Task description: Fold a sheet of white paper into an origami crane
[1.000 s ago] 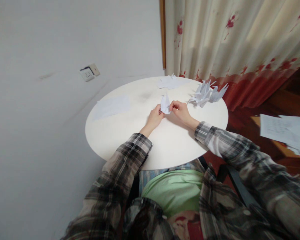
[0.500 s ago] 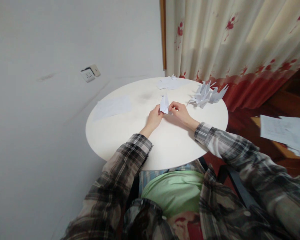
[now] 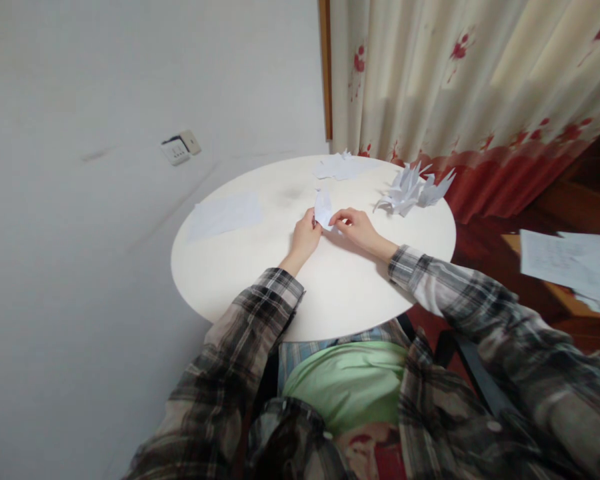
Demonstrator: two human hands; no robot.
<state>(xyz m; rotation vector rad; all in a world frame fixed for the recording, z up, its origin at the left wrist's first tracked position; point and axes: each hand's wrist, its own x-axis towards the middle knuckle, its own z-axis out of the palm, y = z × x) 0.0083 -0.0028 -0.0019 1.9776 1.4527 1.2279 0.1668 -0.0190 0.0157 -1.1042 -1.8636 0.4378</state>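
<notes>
A small folded piece of white paper is held up over the middle of the round white table, its narrow end pointing away from me. My left hand grips its lower left side between thumb and fingers. On the right edge of the paper, the fingertips of my right hand are pinched closed. The creases under the fingers are too small to make out.
Several folded paper shapes with pointed tips are heaped at the table's right. Flat white sheets lie at the left, and more paper lies at the far edge. Written sheets rest on a lower surface at right, near a curtain.
The folded paper has shifted slightly left and tilted. My right hand has moved left, and its fingertips now meet the paper's right edge.
</notes>
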